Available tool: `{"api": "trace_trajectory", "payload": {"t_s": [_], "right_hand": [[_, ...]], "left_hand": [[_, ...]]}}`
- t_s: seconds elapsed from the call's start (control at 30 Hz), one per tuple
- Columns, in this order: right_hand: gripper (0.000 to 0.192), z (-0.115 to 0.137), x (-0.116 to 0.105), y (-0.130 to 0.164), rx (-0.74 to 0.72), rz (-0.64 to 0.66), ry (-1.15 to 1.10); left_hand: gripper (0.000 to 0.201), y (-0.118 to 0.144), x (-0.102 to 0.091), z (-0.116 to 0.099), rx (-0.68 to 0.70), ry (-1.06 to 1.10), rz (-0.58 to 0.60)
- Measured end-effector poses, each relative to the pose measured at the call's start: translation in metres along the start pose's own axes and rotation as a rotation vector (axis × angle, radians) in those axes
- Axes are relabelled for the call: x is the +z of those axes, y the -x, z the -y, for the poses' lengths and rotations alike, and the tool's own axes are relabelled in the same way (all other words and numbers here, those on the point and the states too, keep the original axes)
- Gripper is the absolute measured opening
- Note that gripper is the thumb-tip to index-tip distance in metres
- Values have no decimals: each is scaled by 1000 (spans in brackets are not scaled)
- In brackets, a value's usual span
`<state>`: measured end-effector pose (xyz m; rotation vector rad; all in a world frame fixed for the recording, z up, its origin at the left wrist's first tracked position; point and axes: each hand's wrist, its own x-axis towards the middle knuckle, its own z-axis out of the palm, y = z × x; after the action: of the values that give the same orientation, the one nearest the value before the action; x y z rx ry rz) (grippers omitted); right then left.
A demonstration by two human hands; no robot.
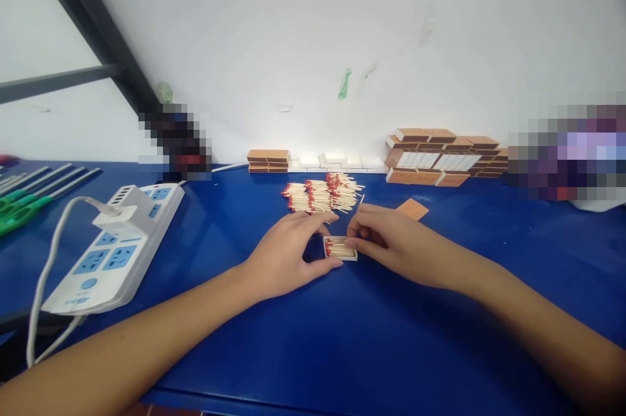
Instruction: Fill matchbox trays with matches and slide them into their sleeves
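A small white matchbox tray [348, 259] lies on the blue table in front of me, holding red-headed matches [336, 247] with their heads to the left. My left hand [286, 250] curves around the tray's left end, thumb at the near side and fingers at the far side, steadying it. At the right end, my right hand [384, 237] has its thumb and finger pinched together on the match ends inside the tray. Just beyond my hands lies a loose pile of matches [317, 196] in several bunches. An orange matchbox sleeve [413, 209] lies flat beyond my right hand.
Along the wall stand stacked matchboxes [268, 160], white trays [332, 162] and a larger matchbox stack [440, 158]. On the left, a white power strip [147, 233] with a cable [44, 285] sits near green-handled tools [29, 204]. Blurred items flank the stacks.
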<state>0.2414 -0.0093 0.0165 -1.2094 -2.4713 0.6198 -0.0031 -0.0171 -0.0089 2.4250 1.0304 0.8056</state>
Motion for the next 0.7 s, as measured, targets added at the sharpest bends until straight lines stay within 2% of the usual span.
{"api": "trace_trajectory", "payload": {"t_s": [0.23,0.37,0.57,0.63,0.7], "right_hand": [[23,1,-4,7,3,62,30],[20,3,-1,6,-5,-29,46],[20,-2,12,-13,15,-175,-114],[15,-6,17,-25,30,-238,-125],[8,-8,22,-38,47,-248,-79]], "left_hand": [[62,0,-2,-3,13,13,-2],[62,-1,0,-3,18,-3,-2],[61,1,-2,-7,-26,-51,-57],[62,3,-4,-12,-24,-40,-27],[62,5,-5,-18,-16,-15,19]]}}
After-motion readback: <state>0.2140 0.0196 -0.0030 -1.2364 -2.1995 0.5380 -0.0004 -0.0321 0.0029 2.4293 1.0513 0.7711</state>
